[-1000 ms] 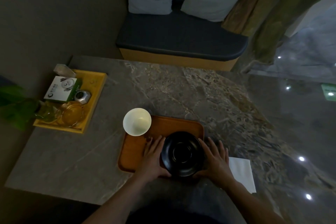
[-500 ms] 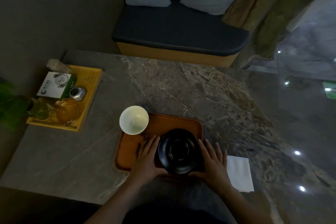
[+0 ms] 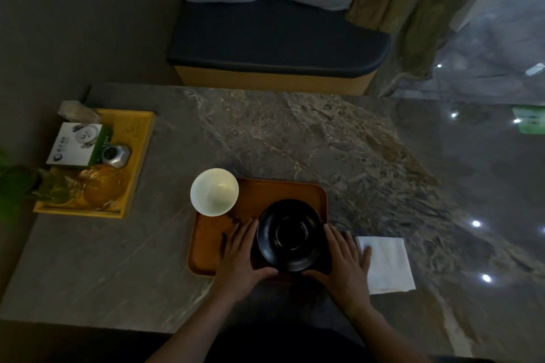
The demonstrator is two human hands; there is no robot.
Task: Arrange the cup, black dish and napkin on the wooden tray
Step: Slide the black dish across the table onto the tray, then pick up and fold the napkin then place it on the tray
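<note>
**Q:** Where do your hands stand with respect to the task's things?

**A:** My left hand (image 3: 240, 256) and right hand (image 3: 343, 262) flank the black dish (image 3: 290, 234), palms down, fingers spread, each thumb curled toward the dish's near rim. I judge both hands to be cupping it lightly from the sides; neither closes fully around it, and whether the thumbs press it I cannot tell. The dish sits on the near right part of the wooden tray (image 3: 265, 191).

**Q:** Which parts of the arrangement appear done?

**A:** The white cup (image 3: 214, 192) stands upright at the tray's far left corner, its rim overhanging that corner as seen from above. The dish is on the tray and seems to be receiving a final adjustment.

**Q:** What remains?

**A:** The napkin (image 3: 387, 265) lies folded on the stone table (image 3: 265, 132), just to the right of the tray and partly under my right fingertips. It is not yet on the tray. In my judgement the task is about two-thirds complete.
</note>
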